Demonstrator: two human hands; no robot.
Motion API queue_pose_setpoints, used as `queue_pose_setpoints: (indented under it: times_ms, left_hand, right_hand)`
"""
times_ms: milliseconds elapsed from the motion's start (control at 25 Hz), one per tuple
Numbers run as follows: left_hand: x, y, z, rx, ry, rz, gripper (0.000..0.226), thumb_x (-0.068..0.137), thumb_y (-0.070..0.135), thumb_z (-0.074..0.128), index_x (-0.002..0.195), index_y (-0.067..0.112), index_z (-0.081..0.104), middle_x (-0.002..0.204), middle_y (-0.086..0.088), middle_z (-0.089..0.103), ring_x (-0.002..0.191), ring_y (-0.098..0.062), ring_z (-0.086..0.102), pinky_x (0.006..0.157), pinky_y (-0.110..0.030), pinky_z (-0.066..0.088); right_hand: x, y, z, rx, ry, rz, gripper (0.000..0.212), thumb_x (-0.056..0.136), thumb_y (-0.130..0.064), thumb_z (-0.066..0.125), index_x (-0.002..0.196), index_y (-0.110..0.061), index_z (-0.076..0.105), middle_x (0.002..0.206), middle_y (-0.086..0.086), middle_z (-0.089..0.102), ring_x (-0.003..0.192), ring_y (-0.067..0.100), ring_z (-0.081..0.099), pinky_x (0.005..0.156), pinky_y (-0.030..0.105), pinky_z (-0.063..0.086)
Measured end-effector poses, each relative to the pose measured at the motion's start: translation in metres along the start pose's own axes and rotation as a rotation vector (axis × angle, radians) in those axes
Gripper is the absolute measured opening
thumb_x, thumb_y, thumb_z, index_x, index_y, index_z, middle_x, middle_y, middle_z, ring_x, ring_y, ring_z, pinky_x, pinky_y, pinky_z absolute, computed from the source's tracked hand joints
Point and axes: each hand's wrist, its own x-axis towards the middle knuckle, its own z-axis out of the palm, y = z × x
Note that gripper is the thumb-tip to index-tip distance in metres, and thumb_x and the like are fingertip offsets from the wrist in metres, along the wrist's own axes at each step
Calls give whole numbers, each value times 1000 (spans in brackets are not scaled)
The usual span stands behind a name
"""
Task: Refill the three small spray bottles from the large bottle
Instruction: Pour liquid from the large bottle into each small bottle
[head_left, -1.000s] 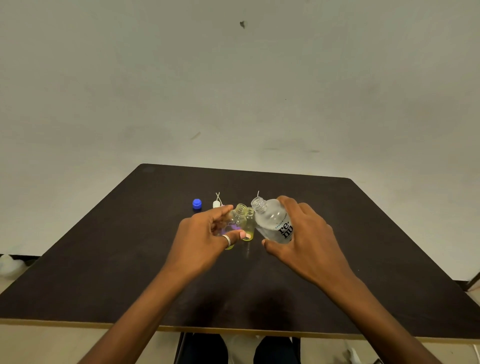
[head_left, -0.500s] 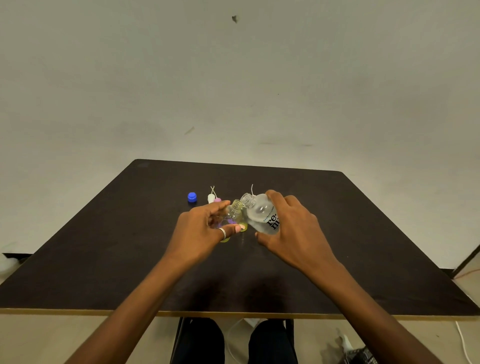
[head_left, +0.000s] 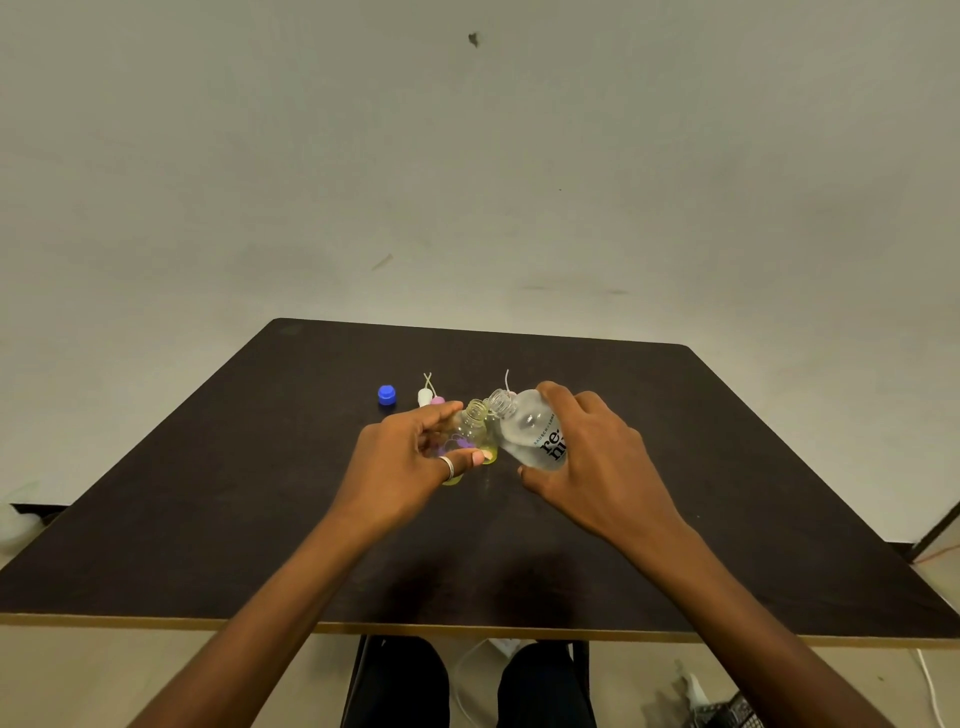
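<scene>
At the middle of the dark table (head_left: 260, 493), my right hand (head_left: 597, 457) grips the large clear bottle (head_left: 530, 431) with black lettering. It is uncapped and tilted left, its neck over the mouth of a small clear bottle (head_left: 470, 423). My left hand (head_left: 405, 457), with a ring on the thumb, holds that small bottle. A second small bottle (head_left: 488, 449) with yellowish liquid stands right behind it, between the two. Another yellowish base (head_left: 452, 479) shows under my left thumb.
A blue cap (head_left: 386, 395) lies on the table to the left. White and pink spray heads (head_left: 430, 397) with thin tubes lie beside it. Another thin tube (head_left: 507, 378) sticks up behind the large bottle. A pale wall rises beyond the table's far edge.
The large bottle's neck has moved closer to the small bottle's mouth and tilted further left. Both hands keep their grips.
</scene>
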Motion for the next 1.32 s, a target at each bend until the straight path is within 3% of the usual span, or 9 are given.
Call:
queue_pose_setpoints:
  times_ms: [600, 840, 1040, 1320]
  left_hand:
    - [1, -4, 0, 103, -15, -2, 72, 74, 41, 79, 140, 30, 52, 125, 6, 68, 102, 2, 62, 75, 6, 34]
    - [2, -6, 0, 105, -36, -3, 70, 77, 37, 80, 140, 30, 51, 123, 4, 69, 106, -3, 64, 96, -18, 47]
    - [1, -7, 0, 108, -36, -3, 70, 76, 35, 81, 139, 28, 52, 126, 6, 67, 108, -1, 62, 90, -12, 41]
    - [1, -6, 1, 135, -42, 4, 70, 76, 33, 81, 139, 26, 53, 132, 3, 64, 113, -5, 61, 94, -15, 42]
  right_hand:
    - [0, 2, 0, -110, -9, -32, 74, 74, -44, 76, 137, -32, 38, 105, -2, 53, 83, 15, 56, 70, 30, 54]
    - [0, 2, -1, -158, 1, -49, 74, 73, -38, 77, 136, -32, 39, 108, -1, 54, 85, 16, 56, 69, 30, 55]
    - [0, 3, -3, -203, 9, -62, 74, 72, -35, 78, 135, -32, 40, 110, -1, 55, 88, 17, 57, 70, 32, 56]
    - [1, 4, -4, -222, 8, -78, 76, 70, -32, 81, 135, -31, 42, 113, 1, 57, 92, 19, 59, 74, 30, 55]
